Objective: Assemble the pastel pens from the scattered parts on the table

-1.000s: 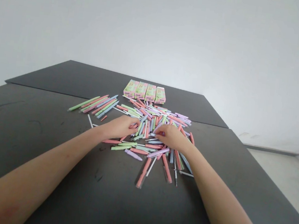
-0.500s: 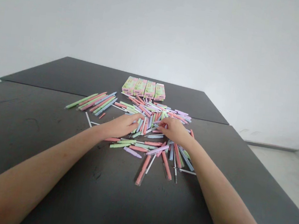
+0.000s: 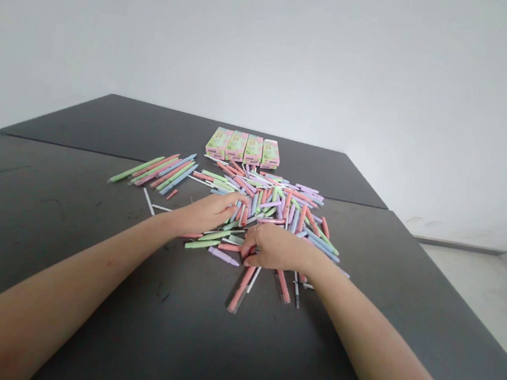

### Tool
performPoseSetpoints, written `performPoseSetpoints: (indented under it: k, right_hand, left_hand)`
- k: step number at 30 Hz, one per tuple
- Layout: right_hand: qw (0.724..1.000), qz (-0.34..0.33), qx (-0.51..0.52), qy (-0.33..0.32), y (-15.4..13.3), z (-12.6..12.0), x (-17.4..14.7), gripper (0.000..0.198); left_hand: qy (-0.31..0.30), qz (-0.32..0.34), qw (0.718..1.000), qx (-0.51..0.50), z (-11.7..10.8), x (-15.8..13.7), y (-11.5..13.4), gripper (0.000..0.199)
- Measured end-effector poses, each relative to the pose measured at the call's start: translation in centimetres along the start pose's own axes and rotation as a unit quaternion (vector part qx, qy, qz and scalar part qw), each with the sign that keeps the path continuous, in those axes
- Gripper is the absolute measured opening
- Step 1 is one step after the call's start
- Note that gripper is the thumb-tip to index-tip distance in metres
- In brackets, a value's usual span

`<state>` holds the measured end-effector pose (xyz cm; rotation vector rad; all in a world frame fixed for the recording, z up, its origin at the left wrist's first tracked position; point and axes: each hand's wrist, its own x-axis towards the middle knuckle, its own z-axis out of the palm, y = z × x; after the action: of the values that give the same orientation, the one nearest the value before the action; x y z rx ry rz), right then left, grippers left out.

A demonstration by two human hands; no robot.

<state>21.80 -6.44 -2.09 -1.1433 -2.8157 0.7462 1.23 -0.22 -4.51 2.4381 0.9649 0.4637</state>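
A heap of pastel pen parts [image 3: 275,196] in pink, green, blue and purple, mixed with thin white refills, lies spread over the black table. At the heap's left side, my left hand [image 3: 211,212] rests with bent fingers curled in among the parts; what they grip is hidden. My right hand [image 3: 277,246] is at the near edge of the heap, its fingertips pressed together on a part too covered to make out. Just below it lie a red pen barrel [image 3: 240,290] and a second red barrel [image 3: 283,286]. A purple barrel [image 3: 224,256] is left of its fingers.
Whole pens [image 3: 156,172] lie in a slanted row at the left, with a short red piece [image 3: 172,194] and a loose white refill [image 3: 148,201] near them. Several pink-and-green boxes [image 3: 235,144] stand behind the heap. A pale wall [image 3: 270,50] rises behind the table [image 3: 126,322].
My right hand has moved from the middle of the heap toward me and slightly left, covering the purple barrel there and uncovering parts behind. My left hand stays almost in place.
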Motion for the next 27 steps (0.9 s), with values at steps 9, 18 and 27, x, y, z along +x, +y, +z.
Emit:
performPoseSetpoints:
  k: [9,18,27]
  right_hand:
    - [0.999,-0.001,-0.039,0.037,-0.3,0.1,0.1,0.010]
    - [0.957,0.060,0.211,0.190,4.1,-2.3,-0.9,0.010]
    - [0.908,0.186,0.235,0.292,6.0,-2.4,-0.2,0.008]
  left_hand:
    - [-0.002,0.019,1.000,-0.013,0.3,0.0,-0.1,0.037]
    - [0.010,-0.029,0.995,-0.098,0.0,-0.2,1.0,0.040]
    - [0.050,0.002,0.943,-0.328,-0.1,1.3,4.6,0.036]
